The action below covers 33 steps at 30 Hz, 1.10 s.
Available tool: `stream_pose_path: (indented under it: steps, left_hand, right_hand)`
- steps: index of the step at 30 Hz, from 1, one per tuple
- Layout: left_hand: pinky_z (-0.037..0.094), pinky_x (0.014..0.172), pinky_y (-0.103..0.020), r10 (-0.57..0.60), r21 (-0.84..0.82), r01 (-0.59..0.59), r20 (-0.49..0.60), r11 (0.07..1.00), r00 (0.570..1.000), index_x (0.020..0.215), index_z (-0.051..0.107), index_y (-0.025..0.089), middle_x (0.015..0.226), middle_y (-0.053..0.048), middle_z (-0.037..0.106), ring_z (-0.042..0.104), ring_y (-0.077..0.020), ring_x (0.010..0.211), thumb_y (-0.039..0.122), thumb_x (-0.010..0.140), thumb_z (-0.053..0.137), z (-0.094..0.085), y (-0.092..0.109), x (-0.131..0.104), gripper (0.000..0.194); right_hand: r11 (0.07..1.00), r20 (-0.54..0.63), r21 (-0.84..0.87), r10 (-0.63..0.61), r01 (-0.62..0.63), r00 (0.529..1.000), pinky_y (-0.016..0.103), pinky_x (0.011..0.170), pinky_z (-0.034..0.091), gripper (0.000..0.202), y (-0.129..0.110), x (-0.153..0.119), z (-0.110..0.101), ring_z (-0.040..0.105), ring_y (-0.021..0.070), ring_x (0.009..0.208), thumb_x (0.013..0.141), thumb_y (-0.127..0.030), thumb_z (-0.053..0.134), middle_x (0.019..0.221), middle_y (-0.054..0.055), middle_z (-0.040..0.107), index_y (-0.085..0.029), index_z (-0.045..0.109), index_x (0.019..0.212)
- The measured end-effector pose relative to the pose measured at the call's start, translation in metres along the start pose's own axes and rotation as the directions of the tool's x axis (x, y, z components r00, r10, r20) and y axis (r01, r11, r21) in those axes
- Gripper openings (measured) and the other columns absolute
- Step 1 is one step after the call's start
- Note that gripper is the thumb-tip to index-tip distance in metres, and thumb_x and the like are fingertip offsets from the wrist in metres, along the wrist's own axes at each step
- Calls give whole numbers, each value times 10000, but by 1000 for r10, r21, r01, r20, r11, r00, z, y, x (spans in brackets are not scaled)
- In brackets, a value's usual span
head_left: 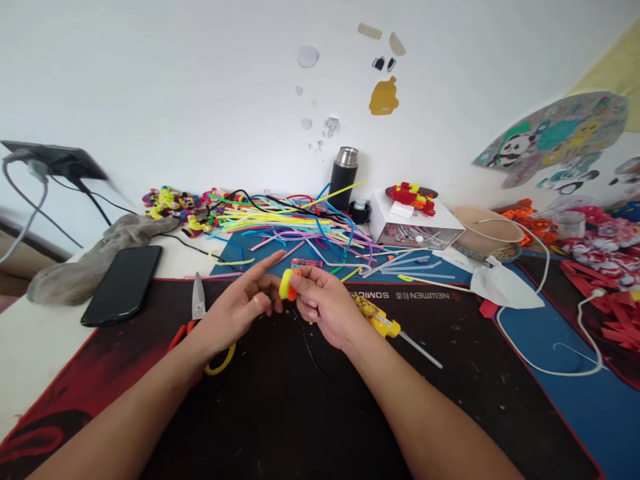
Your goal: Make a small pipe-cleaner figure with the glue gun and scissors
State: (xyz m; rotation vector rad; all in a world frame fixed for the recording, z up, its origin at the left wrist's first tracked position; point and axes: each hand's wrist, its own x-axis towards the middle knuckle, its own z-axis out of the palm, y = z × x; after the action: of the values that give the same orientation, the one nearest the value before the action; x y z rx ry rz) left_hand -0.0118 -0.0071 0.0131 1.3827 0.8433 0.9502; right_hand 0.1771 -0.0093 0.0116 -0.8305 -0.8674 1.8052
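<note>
Between thumb and fingers, my right hand (323, 300) pinches a small coil of fuzzy pipe cleaner (285, 285), yellow on its left side and orange on its right. My left hand (243, 307) is just left of the coil, index finger stretched out and the others loosely bent; whether a fingertip touches the coil I cannot tell. Scissors (199, 300) with red handles lie partly under my left wrist, beside a yellow curved piece (223, 362). Behind my right wrist rests a yellow glue gun (384, 325), a clear glue stick (423, 350) poking out of it.
Loose coloured pipe cleaners (280, 217) pile up at the back, before a black thermos (344, 177). A white box (417, 223) stands right of them. To the left lies a black phone (123, 285). A white cable (550, 370) loops at right near red strips (620, 320).
</note>
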Motion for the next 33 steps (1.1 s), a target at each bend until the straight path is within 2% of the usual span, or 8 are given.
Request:
stream_pose_path:
  steps: [3,7,13,18,22,25,29,33]
  left_hand:
    - [499,647,-304,13,-47,-22,-176,999,984,1401,677,168,1011,-124,776,671,-213,753,762,782,818,-3,-2,4,869]
    - [453,563,-247,-78,-120,35,-369,992,926,1012,767,168,833,-64,781,620,-145,619,485,709,982,-8,-2,10,488]
    - [302,400,-220,-156,-201,87,-357,976,921,838,761,164,687,-18,714,492,-89,425,474,702,962,-10,2,9,394]
    - [175,379,-227,-184,-215,111,-358,970,915,748,694,201,451,62,447,311,-75,332,497,820,848,-8,8,6,341]
    - [136,393,-256,-171,-200,112,-311,973,935,587,560,236,403,71,300,223,-87,351,568,834,809,-2,13,4,483]
    - [143,418,-282,-134,-100,107,-313,989,940,495,426,258,408,49,292,209,-99,390,661,840,772,2,16,4,634]
    - [223,460,-290,-45,82,79,-355,994,934,536,488,245,499,26,385,310,-124,465,655,865,760,5,14,4,592]
    - [306,491,-263,-13,24,22,-347,999,938,888,675,237,619,58,437,400,-134,525,529,906,747,5,3,6,301]
  right_hand:
    - [998,-30,66,-4,6,1000,258,465,122,499,-2,1,-3,288,48,422,730,-549,942,551,-129,414,-214,611,896]
    - [996,-36,93,-11,14,999,267,482,123,505,-2,1,-4,300,47,438,771,-572,918,583,-118,405,-216,570,854]
    - [997,-56,75,-15,20,998,276,491,124,494,-1,0,-3,299,57,447,788,-583,897,596,-110,398,-224,566,859]
    - [999,-81,40,-23,27,996,281,489,129,476,1,1,-4,313,66,450,798,-583,884,609,-106,397,-233,572,881]
    - [999,-91,31,-16,18,996,276,485,128,476,3,2,-6,327,66,455,798,-583,886,611,-101,402,-230,573,866]
    - [999,-103,43,-9,14,995,270,478,124,484,3,2,-6,334,62,455,780,-576,910,604,-99,416,-222,593,870]
    - [999,-104,34,-14,18,994,266,474,126,481,4,2,-5,345,58,445,792,-577,905,603,-100,421,-221,592,873]
    - [1000,-110,17,-18,20,994,267,472,123,475,4,2,-5,349,58,441,802,-584,891,603,-102,418,-222,597,893]
